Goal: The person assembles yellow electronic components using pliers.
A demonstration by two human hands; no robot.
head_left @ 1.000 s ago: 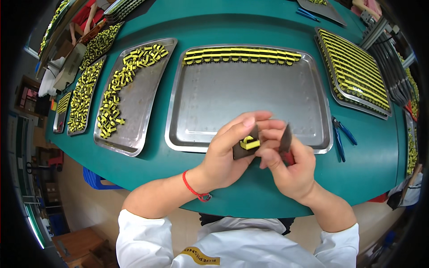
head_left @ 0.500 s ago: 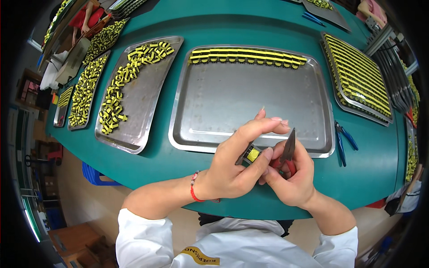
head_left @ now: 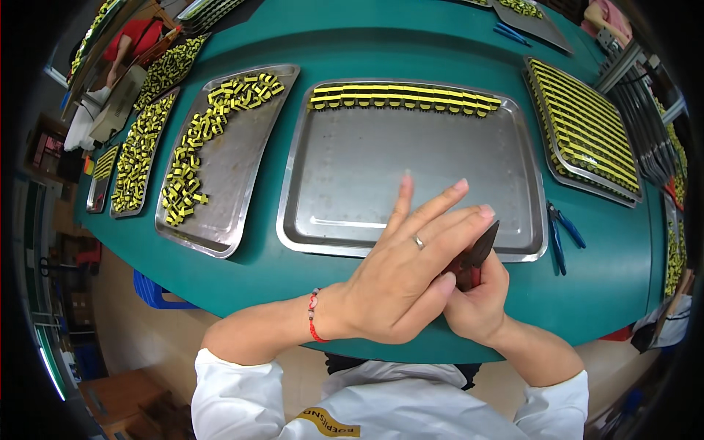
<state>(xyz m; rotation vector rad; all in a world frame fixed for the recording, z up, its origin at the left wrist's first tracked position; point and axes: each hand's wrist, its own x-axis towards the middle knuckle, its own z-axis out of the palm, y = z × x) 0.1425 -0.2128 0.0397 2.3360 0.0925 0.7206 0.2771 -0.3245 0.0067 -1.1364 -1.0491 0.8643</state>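
My left hand (head_left: 403,286) is turned with its back up, over the near edge of the middle tray. Several of its fingers stretch forward, while its thumb is bent in towards my right hand; what lies under them is hidden. My right hand (head_left: 480,304) is closed round red-handled pliers (head_left: 480,249) whose dark jaws point up and away. The two hands touch or nearly touch at the pliers. Beyond them, the metal tray (head_left: 411,205) has rows of small yellow-and-black parts (head_left: 403,97) along its far side.
To the left, a metal tray (head_left: 227,169) carries loose yellow-and-black parts, with another filled tray (head_left: 143,154) farther left. Blue-handled pliers (head_left: 559,238) lie right of the middle tray. A tray of tightly lined-up parts (head_left: 587,125) stands at the right. A person in red (head_left: 136,37) is at far left.
My left hand has turned over and spread its fingers, covering the small yellow-and-black part seen in it before. The pliers in my right hand have tilted to the right.
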